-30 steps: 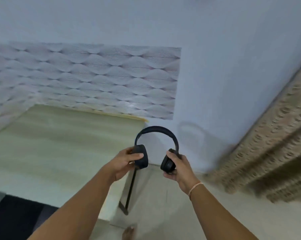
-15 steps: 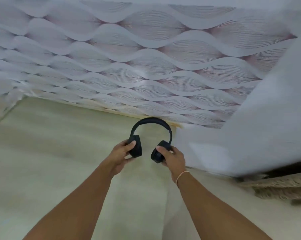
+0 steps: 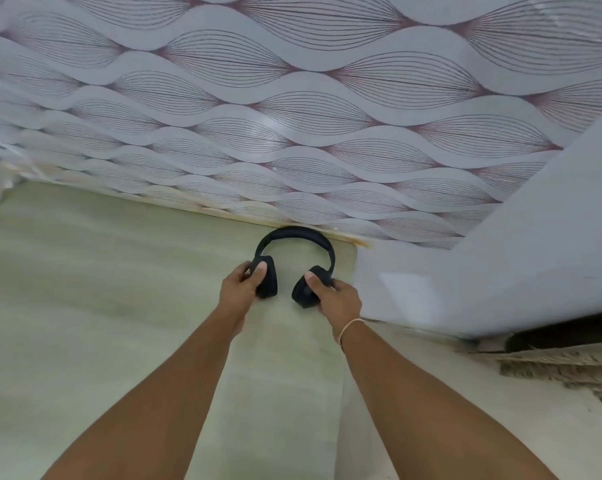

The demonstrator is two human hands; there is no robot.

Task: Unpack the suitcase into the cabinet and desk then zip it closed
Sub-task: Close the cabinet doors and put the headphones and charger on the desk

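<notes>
Forearms reach out from us over the pale wooden desk (image 3: 102,323), both stretched toward its far right corner. At their ends we hold the black headphones (image 3: 294,261), one earcup in each hand. Our left hand (image 3: 238,292) curls round the left cup, thumb pressed on its inner pad and fingers wrapped behind; our right hand (image 3: 337,299) clamps the right cup the same way, a thin band at that wrist. Gripping both cups keeps the headband arched away from us and steady, which we judge suits setting them down flat. The headphones sit low over the desk near its back edge; whether they touch the surface yet we cannot tell. Beyond them rises the wavy patterned wall (image 3: 292,116), with a plain wall (image 3: 535,254) to the right. The suitcase is out of view.
</notes>
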